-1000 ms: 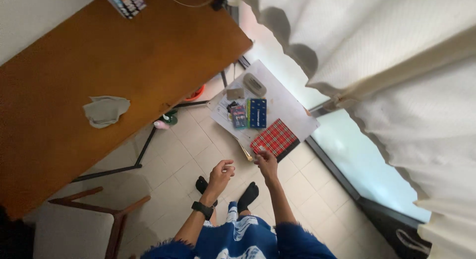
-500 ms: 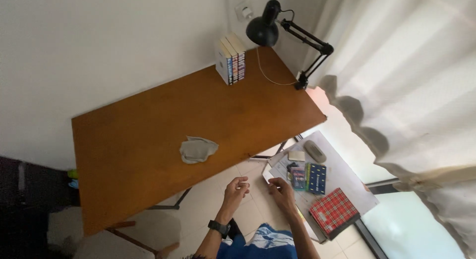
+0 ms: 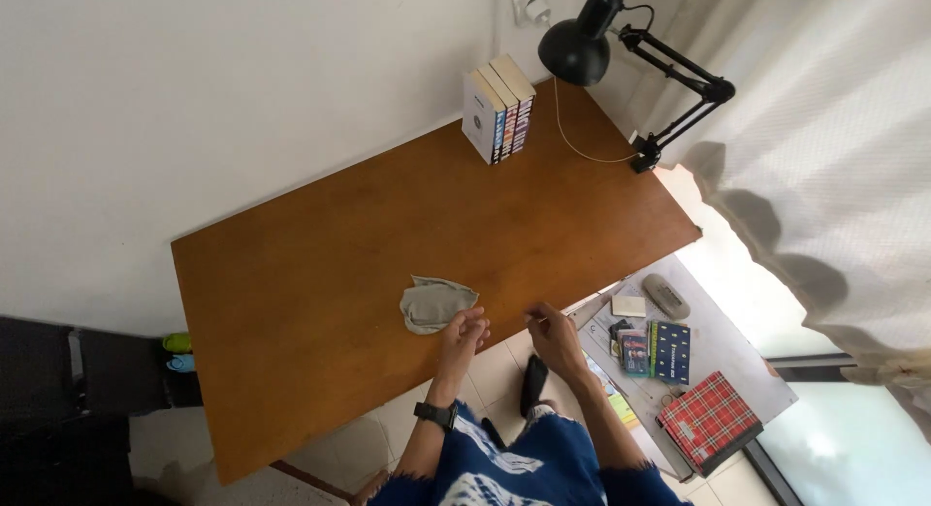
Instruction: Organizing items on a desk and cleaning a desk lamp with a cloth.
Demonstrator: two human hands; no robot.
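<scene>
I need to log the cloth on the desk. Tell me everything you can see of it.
The cloth is a small grey-green rag, soft and crumpled, lying in a flat bunch with folded edges near the front edge of the brown wooden desk. The left hand hovers right beside it, fingers curled; whether they touch it cannot be told. Nothing else lies against it.

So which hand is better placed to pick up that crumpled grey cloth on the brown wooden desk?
Left, probably. The left hand sits right beside the crumpled grey cloth on the brown wooden desk, fingers curled near its edge. The right hand is farther off, near the desk's front edge.
</scene>
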